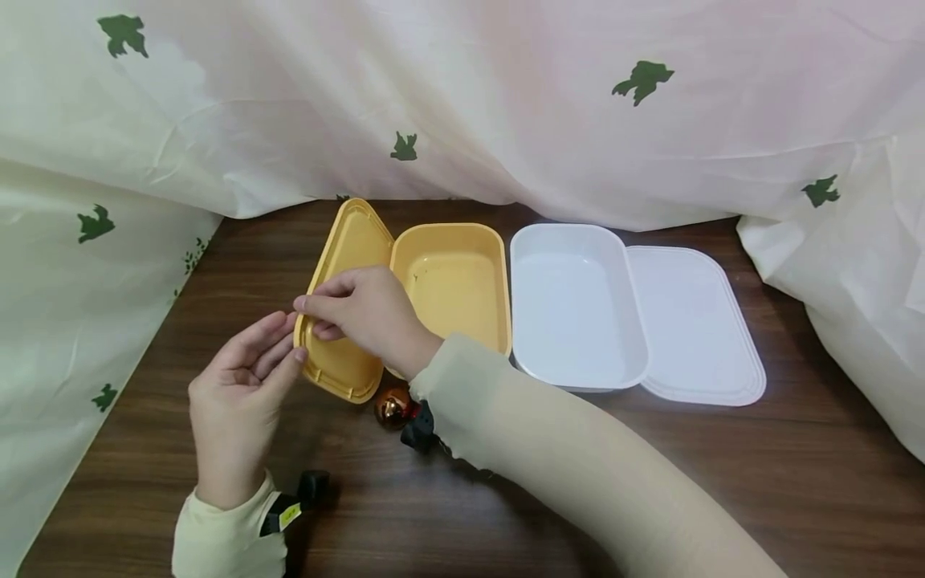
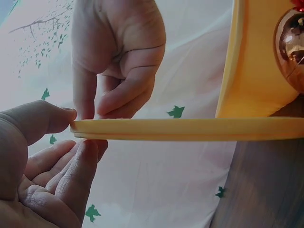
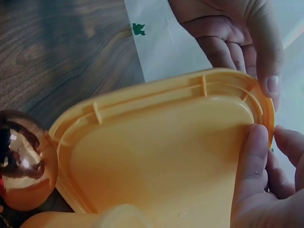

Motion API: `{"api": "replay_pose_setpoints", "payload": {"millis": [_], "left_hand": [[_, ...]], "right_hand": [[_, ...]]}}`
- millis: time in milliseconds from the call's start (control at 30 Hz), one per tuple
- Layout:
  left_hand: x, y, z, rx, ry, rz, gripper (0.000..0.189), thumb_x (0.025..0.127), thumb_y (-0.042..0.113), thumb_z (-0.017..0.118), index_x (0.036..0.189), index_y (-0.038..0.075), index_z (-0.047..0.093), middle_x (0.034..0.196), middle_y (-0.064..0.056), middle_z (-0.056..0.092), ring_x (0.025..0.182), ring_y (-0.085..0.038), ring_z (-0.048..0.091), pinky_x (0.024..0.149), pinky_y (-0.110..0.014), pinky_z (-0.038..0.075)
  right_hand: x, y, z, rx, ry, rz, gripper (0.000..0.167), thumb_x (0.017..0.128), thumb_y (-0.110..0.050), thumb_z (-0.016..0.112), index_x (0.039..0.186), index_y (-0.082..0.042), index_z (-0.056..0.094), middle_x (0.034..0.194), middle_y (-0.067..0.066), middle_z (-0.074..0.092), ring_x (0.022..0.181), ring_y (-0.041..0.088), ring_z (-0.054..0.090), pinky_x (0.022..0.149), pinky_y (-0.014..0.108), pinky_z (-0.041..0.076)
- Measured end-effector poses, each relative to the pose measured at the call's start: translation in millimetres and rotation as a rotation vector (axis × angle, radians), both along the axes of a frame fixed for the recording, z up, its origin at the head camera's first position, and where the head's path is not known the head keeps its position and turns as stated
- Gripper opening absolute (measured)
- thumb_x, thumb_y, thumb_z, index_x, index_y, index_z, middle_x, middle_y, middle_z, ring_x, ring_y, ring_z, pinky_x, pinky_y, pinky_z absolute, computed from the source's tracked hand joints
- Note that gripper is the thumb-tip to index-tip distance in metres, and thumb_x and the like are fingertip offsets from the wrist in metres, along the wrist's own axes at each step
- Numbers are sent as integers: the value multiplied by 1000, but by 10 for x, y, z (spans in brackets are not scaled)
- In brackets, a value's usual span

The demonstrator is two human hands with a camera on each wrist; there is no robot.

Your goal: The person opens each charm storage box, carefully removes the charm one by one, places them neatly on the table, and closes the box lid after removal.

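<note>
A yellow lid (image 1: 351, 273) stands tilted at the left side of a yellow box (image 1: 455, 297) whose top is uncovered. My left hand (image 1: 242, 385) pinches the lid's near left edge, thumb on one face and fingers behind, as the left wrist view shows. Reaching across from the right, my right hand (image 1: 376, 313) holds the same edge a little farther up, with a finger on the lid's inner face (image 3: 156, 156). A shiny copper-coloured ball (image 1: 393, 408) lies on the table by the lid's lower corner, partly hidden by the right cuff.
Beside the yellow box stands a white box (image 1: 578, 313), uncovered, with a white lid (image 1: 697, 329) lying flat at its right. Dark wood tabletop (image 1: 809, 466) runs along the front. A pale curtain (image 1: 462, 96) with green bird shapes hangs behind and at both sides.
</note>
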State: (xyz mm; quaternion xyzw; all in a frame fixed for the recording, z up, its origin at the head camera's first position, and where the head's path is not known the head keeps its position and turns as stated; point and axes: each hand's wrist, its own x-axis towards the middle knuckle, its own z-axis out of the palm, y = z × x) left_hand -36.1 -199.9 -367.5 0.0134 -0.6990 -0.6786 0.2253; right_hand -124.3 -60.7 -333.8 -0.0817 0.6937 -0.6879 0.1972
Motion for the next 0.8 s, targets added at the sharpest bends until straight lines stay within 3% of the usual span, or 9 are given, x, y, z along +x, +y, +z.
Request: {"api": "replay_pose_setpoints", "payload": {"millis": [400,667,800], "left_hand": [[8,36,-51,39,78,-78,44,83,-18,69,127,-11,62,121,-17,69,108,-20,70,89,-28,55],[-2,45,-83,67,93,-115,45,84,-20,69,128,-14,59,123,-18,69,110,-22,69,90,-30,54],[-40,4,-131,116,64,-130,41,88,-15,67,128,-13,59,123,-20,68,112,-24,69,91,-30,55]], "right_hand": [[5,-14,34,-127,-134,-75,7,88,-7,78,87,0,76,75,6,75,65,18,72,64,30,61],[-3,15,43,-159,-192,-89,6,88,-4,77,89,2,75,77,9,75,66,18,72,64,30,61],[-8,35,57,-172,-216,-92,5,87,-2,77,89,2,75,78,10,75,64,17,70,64,30,61]]}}
